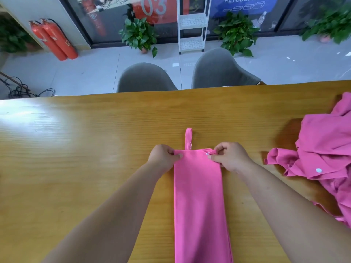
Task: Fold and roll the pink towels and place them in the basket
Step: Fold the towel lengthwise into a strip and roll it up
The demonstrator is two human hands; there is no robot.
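A pink towel [199,196] lies folded into a long narrow strip on the wooden table [85,149], running from the near edge away from me. A hanging loop [188,138] sticks out past its far end. My left hand [163,158] pinches the far left corner of the strip. My right hand [229,156] pinches the far right corner, where a small white snap shows. A heap of more pink towels [322,154] lies crumpled at the right. No basket is in view.
Two grey chairs [146,78] [220,69] stand against the table's far edge. Beyond them are potted plants [139,35], a white shelf cart [192,25] and red fire extinguishers [55,38] on the floor.
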